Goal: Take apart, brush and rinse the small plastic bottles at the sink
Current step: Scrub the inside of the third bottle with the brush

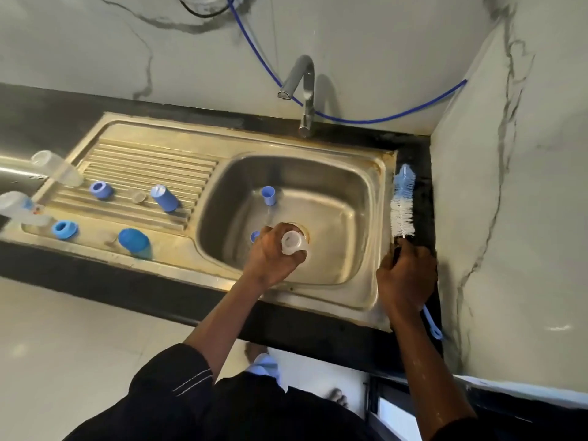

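The left hand (270,254) curls round a translucent plastic bottle (294,244), mouth up, over the steel sink (366,192). The right hand (405,276) grips the bristly white-and-blue brush (403,206) along the black desk (424,186). Blue caps (101,190) dot the ridged drainboard (152,160).

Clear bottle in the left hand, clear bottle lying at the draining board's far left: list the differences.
The held bottle is gripped by the left hand over the basin; the lying bottle rests untouched at the edge of the draining board. The held bottle points its open mouth up at the camera; the lying bottle is on its side. The hand hides most of the held bottle; the lying bottle shows nearly whole. Both are clear plastic.
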